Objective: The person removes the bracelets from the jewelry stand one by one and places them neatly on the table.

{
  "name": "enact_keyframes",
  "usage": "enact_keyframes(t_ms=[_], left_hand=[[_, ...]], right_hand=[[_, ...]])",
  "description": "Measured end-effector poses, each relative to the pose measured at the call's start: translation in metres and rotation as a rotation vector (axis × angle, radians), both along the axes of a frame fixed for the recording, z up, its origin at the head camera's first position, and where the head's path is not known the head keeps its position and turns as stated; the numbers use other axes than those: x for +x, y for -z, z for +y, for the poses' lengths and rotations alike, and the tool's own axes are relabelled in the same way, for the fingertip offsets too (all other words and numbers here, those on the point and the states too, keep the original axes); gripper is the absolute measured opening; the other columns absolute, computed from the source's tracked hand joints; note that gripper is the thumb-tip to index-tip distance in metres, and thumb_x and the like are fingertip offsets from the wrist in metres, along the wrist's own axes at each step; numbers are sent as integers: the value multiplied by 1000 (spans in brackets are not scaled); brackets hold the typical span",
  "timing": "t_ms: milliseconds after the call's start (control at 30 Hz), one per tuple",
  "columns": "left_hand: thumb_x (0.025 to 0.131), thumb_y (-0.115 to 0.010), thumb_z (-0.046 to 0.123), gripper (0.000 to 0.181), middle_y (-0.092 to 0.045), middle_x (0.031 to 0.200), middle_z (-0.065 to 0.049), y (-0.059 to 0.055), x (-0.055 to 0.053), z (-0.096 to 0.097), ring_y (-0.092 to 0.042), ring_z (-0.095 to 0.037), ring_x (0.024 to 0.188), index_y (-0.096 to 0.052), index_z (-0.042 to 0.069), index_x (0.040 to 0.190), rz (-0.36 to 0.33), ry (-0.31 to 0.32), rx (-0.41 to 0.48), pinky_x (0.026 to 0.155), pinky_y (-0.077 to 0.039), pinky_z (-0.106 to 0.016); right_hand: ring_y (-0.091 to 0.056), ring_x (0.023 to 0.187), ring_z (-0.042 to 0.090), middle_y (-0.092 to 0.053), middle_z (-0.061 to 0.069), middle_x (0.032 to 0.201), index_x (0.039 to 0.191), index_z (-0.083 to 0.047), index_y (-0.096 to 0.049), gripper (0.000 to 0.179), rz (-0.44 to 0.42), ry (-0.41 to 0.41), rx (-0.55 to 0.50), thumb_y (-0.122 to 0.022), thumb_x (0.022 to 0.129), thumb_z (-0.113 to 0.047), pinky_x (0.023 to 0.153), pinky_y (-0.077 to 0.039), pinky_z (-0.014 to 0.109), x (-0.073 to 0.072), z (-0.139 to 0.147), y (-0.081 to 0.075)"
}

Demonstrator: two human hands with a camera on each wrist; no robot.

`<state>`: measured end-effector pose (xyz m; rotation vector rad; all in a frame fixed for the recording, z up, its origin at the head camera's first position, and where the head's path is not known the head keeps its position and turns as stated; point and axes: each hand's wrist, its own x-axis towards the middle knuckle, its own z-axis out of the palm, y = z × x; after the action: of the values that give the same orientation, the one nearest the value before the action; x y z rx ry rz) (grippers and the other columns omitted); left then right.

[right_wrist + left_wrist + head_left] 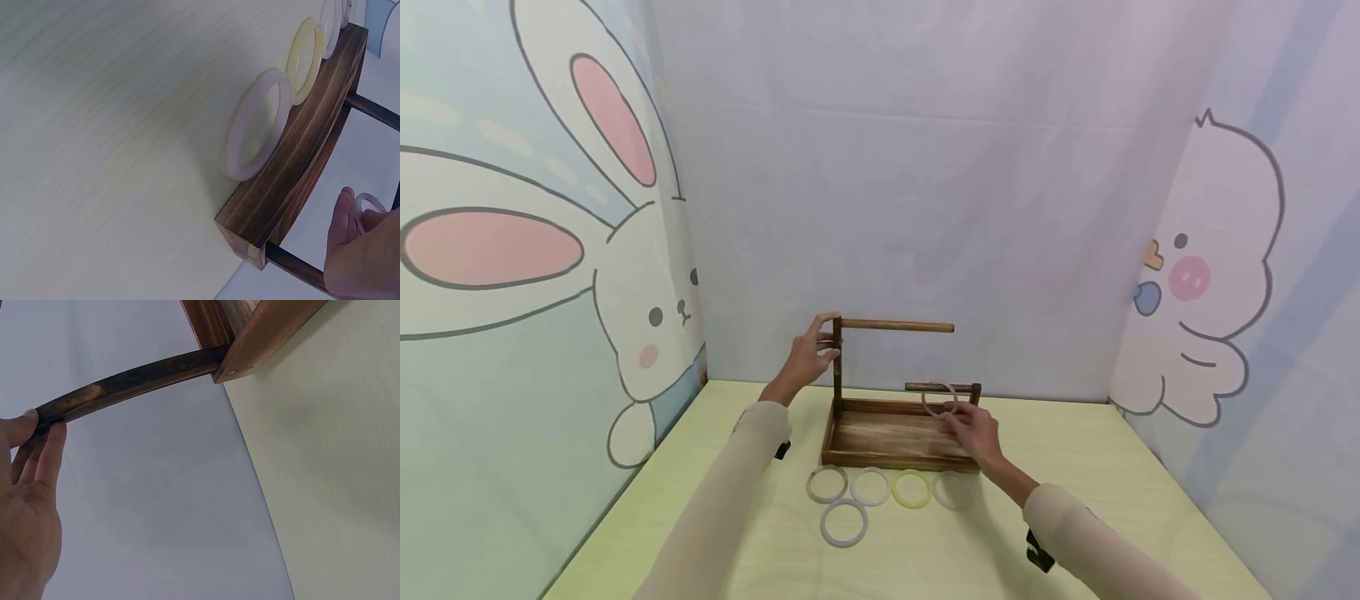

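A brown wooden rack (898, 460) has a shallow tray base, a tall post with an upper bar (897, 326), and a short post with a lower bar (914, 387). My left hand (805, 360) grips the tall post (134, 379) near its top, thumb on one side and fingers on the other. With thumb and fingers, my right hand (977, 433) pinches a pale translucent bangle (924, 402) at its lower right edge. In the head view the bangle stands upright and overlaps the lower bar, a little in from its free end.
Along the tray's front lie a brownish bangle (810, 492), a whitish bangle (870, 502), a yellow bangle (912, 505) and a pale bangle (236, 147). A lavender bangle (844, 543) lies nearer on the table (1045, 567). A cloth backdrop (925, 208) rises behind.
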<state>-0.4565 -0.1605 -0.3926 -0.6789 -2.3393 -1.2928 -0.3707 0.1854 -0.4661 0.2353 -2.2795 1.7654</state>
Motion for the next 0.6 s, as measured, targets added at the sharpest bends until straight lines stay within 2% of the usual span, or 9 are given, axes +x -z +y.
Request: enact_keyframes(t_ms=[267, 467, 600], left_hand=[[97, -68, -7, 74, -68, 128, -25, -3, 3, 2, -67, -38, 122, -38, 23, 157, -18, -3, -1, 99, -57, -49], [97, -68, -7, 74, -68, 128, -25, -3, 3, 3, -66, -38, 122, -37, 21, 157, -14, -6, -4, 99, -57, -49], [97, -68, -7, 73, -68, 128, -25, -3, 5, 3, -66, -38, 122, -37, 20, 157, -13, -11, -5, 99, -57, -49]], right_hand=[[-74, 87, 49, -76, 27, 94, 121, 15, -68, 26, 1, -46, -49, -68, 98, 3, 77, -63, 49, 4, -11, -4], [-74, 89, 49, -76, 28, 96, 124, 13, -68, 30, -15, -55, -59, -71, 98, -1, 72, -65, 38, 2, -17, -1], [-75, 88, 47, -74, 31, 99, 125, 14, -67, 31, -15, -66, -48, -71, 98, -3, 75, -64, 45, 3, -21, -2]])
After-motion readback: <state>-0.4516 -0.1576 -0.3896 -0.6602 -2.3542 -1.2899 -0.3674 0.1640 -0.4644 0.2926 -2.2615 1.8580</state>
